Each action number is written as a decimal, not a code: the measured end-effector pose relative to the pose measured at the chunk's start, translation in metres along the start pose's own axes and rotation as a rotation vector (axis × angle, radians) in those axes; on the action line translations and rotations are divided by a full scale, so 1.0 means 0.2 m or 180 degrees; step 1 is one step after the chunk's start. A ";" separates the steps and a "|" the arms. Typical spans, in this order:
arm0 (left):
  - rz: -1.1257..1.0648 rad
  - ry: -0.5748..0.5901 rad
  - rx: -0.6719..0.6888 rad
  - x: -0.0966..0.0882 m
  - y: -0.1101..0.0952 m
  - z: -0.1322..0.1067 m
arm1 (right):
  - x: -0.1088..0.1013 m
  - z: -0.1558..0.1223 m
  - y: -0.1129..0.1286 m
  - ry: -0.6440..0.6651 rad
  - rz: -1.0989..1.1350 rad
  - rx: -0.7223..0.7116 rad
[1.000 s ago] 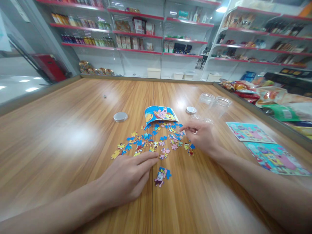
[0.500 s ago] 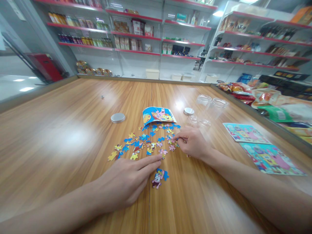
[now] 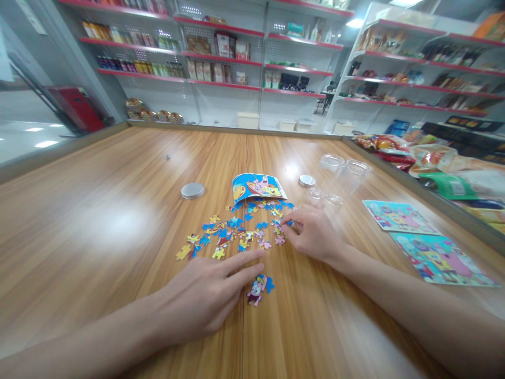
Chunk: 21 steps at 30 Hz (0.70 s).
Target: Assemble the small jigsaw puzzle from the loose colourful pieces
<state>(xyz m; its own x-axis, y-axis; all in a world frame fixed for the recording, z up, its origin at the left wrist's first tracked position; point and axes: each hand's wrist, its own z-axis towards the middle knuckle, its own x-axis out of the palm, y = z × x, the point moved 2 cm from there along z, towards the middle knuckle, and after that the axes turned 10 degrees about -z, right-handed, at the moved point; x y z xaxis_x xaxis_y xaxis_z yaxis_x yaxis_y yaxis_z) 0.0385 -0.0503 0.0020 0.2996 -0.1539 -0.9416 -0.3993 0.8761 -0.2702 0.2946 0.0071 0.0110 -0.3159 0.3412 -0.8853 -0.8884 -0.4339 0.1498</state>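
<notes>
My left hand [image 3: 215,289] lies low over the table with its fingers stretched out. The index fingertip is beside the near edge of a loose spread of jigsaw pieces [image 3: 223,234], mostly blue, yellow and pink. Just right of the left fingers lies a small joined cluster of jigsaw pieces [image 3: 256,289] with a pink cartoon face and a blue part. At the right edge of the spread, my right hand [image 3: 313,231] has thumb and index finger curled in around a small jigsaw piece [image 3: 290,223], partly hidden by the fingers.
A curved picture card [image 3: 258,187] stands behind the pieces. Silver lids [image 3: 192,190] [image 3: 306,180] flank it, with clear jars [image 3: 351,173] at the right. Two flat picture sheets [image 3: 445,260] lie right of my right arm. Bagged goods [image 3: 445,181] line the right edge; shelves stand beyond.
My right thumb and index finger have shifted around a piece at the spread's right edge. The left index and middle fingers are farther apart. The joined cluster stays in place.
</notes>
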 end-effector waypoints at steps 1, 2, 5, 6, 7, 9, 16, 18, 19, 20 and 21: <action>-0.0037 0.0028 0.0061 0.00 0.00 0.00 | 0.00 0.00 0.00 0.0060 0.0032 0.0005; -0.0085 0.0053 0.0126 0.00 0.00 0.00 | 0.00 0.00 0.01 0.0120 0.0061 0.0019; -0.0200 0.0045 0.0281 -0.01 -0.01 0.01 | 0.01 0.00 0.02 0.0244 0.0129 0.0071; -0.0220 0.0030 0.0299 -0.01 -0.02 0.01 | 0.01 0.00 0.02 0.0264 0.0145 0.0079; -0.0231 0.0022 0.0300 -0.01 -0.02 0.02 | 0.01 0.00 0.02 0.0266 0.0157 0.0084; -0.0240 0.0016 0.0304 -0.02 -0.02 0.02 | 0.01 -0.01 0.01 0.0225 0.0169 0.0083; -0.0259 -0.0041 0.0318 -0.02 -0.02 0.02 | 0.06 0.00 -0.04 0.0212 0.0238 0.0008; -0.0257 -0.0023 0.0302 -0.01 -0.01 0.02 | 0.06 0.00 -0.04 0.0262 0.0233 0.0022; -0.0259 -0.0012 0.0292 -0.01 -0.01 0.02 | 0.06 0.00 -0.03 0.0273 0.0229 0.0035; -0.0261 -0.0015 0.0288 -0.01 -0.01 0.02 | 0.05 0.00 -0.03 0.0282 0.0228 0.0045; -0.0261 -0.0016 0.0282 -0.01 -0.01 0.02 | 0.05 0.01 -0.03 0.0288 0.0232 0.0053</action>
<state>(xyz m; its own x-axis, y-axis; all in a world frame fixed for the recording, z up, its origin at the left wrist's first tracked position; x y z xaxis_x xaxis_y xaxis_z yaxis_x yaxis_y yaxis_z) 0.0416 -0.0510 0.0062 0.3326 -0.2247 -0.9159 -0.2952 0.8976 -0.3274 0.2963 0.0139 0.0019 -0.3492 0.2321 -0.9078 -0.8698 -0.4407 0.2219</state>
